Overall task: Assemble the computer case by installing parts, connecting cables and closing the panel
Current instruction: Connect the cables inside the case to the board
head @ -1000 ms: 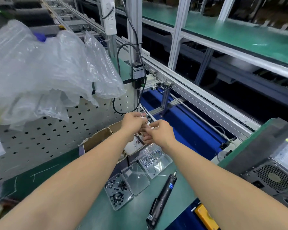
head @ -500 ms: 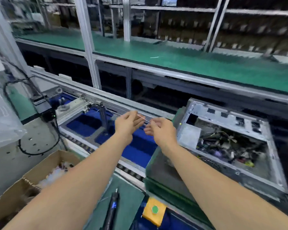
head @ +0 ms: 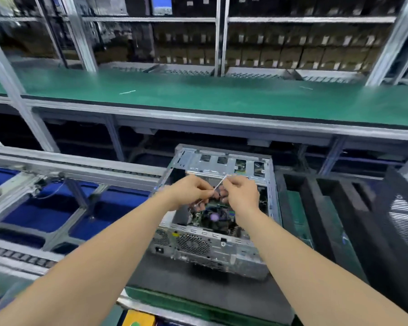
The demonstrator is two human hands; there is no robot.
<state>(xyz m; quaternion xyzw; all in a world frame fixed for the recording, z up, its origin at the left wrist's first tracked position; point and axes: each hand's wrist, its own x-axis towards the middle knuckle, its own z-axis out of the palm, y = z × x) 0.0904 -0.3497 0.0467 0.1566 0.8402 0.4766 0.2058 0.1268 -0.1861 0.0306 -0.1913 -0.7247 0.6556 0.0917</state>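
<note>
Since half a second ago, both hands have been brought from beside the computer case (head: 198,245) to above its open top. A thin white tie (head: 218,186) is pinched between them: its lower end is held by the left hand (head: 189,191), its upper end by the right hand (head: 242,196), fingers curled. The case is stood on a dark mat (head: 172,276); inside it a circuit board (head: 196,217), a round fan (head: 214,217) and blurred cables are seen.

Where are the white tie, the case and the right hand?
tie (head: 219,184), head view: its middle.
case (head: 240,255), head view: its near wall.
right hand (head: 242,195), head view: its back.
</note>
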